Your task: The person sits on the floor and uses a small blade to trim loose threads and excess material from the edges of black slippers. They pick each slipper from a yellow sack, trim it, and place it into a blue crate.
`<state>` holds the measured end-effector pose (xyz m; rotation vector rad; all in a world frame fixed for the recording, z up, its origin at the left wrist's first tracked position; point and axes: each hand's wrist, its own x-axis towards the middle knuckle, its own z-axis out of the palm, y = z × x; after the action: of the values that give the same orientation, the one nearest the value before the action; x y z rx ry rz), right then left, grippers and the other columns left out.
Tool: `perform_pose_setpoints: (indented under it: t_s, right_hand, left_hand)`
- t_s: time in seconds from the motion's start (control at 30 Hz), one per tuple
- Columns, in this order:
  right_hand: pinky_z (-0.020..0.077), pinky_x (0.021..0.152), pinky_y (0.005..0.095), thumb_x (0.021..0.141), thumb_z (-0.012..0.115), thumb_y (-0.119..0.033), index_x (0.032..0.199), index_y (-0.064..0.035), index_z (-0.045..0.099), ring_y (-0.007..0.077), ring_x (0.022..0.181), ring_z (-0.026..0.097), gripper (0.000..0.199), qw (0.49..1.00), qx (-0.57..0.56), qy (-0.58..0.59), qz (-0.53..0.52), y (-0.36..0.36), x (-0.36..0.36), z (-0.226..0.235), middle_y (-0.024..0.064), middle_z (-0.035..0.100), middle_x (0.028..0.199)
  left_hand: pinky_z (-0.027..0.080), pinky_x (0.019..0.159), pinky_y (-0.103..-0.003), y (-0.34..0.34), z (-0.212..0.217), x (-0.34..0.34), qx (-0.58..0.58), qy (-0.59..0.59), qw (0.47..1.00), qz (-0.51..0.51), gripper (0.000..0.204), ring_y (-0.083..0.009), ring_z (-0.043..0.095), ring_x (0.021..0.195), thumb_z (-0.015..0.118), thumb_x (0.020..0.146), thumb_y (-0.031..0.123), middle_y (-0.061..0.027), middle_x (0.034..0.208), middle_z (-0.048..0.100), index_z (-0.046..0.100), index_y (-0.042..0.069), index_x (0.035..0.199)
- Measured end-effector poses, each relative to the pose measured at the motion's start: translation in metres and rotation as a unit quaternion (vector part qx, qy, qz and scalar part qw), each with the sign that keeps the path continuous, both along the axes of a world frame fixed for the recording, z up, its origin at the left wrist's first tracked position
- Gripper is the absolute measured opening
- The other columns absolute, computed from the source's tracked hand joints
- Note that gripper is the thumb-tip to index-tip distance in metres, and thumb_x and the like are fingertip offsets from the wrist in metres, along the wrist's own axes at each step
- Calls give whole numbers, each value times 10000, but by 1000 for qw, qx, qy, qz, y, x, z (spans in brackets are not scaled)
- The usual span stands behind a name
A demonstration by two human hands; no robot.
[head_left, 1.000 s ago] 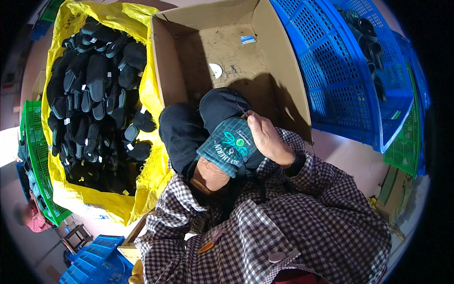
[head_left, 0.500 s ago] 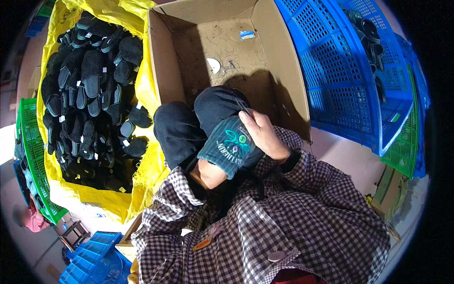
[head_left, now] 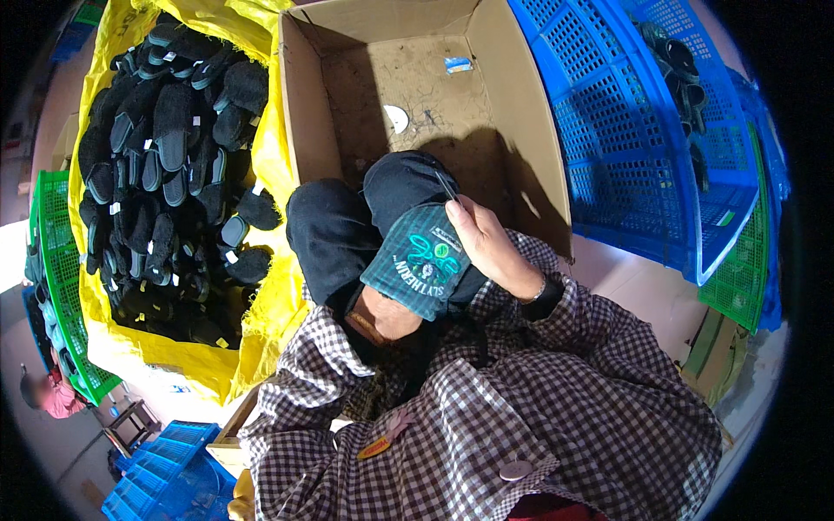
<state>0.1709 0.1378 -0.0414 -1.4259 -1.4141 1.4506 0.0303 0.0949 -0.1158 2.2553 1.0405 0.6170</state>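
A dark green striped fabric piece (head_left: pixel 417 260), shaped like a slipper's toe, has bright embroidery on its top. My left hand (head_left: pixel 387 314) reaches inside or under it; only the wrist and heel of the hand show, the fingers being covered. At its upper right edge is my right hand (head_left: pixel 486 243), closed with the thumb against the cloth. A thin, pointed dark metal tool (head_left: pixel 445 184), perhaps tweezers, sticks up from the right fingers. Both hands are above my lap, close to my dark-clad knees (head_left: pixel 330 239).
Black fuzzy slippers (head_left: pixel 172 130) fill a yellow sack (head_left: pixel 275 130) on the left. An open cardboard box (head_left: pixel 521 113) with scraps stands ahead. Blue crates (head_left: pixel 608 113) hold footwear at right; a green crate (head_left: pixel 61 260) stands left. Another person (head_left: pixel 61 395) is far left.
The green fabric piece has turned slightly, so its embroidered top faces me more squarely. My right hand has shifted a little to the right. The whole view has moved slightly.
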Motion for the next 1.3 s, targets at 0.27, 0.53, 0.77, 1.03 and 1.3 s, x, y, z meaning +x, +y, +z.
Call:
perform_pose_setpoints:
  t_s: [0.27,0.53,0.77,1.03,1.3]
  right_hand:
    - [438,598,353,963,514,-367,886,2,566,231,586,504,381,997,19,-45,-53,-3,-8,-9,167,530,669]
    - [426,568,333,952,557,-314,865,15,578,189,562,486,340,996,22,-32,-82,-6,-14,-18,146,508,628]
    - [317,498,191,987,517,-331,814,-88,602,4,561,356,310,962,-92,164,-196,-8,-3,-20,-98,445,649]
    - [288,348,170,939,463,-561,937,-111,560,4,477,429,461,945,-173,150,-232,-3,10,29,-82,489,668]
    - [244,388,169,981,438,-487,938,-145,569,-5,481,424,369,953,-162,180,-180,-5,24,45,-89,526,668]
  left_hand:
    - [320,1101,-378,1,79,-31,-36,42,998,29,429,-248,426,1300,377,972,207,-110,1404,450,435,81,1378]
    - [365,1054,-388,-12,90,-44,-12,66,995,77,421,-279,484,1234,524,878,178,-121,1312,534,536,59,1282]
    - [469,899,-374,-57,124,-96,-25,85,961,261,409,-303,593,990,662,800,79,-170,1160,605,587,-9,1192]
    - [513,812,-291,-54,135,-82,-331,-414,766,363,585,-148,574,1058,575,935,178,-86,1285,529,313,13,1432]
    - [521,789,-260,-44,128,-80,-367,-506,697,350,529,-138,585,1022,559,935,116,-72,1261,528,347,9,1408]
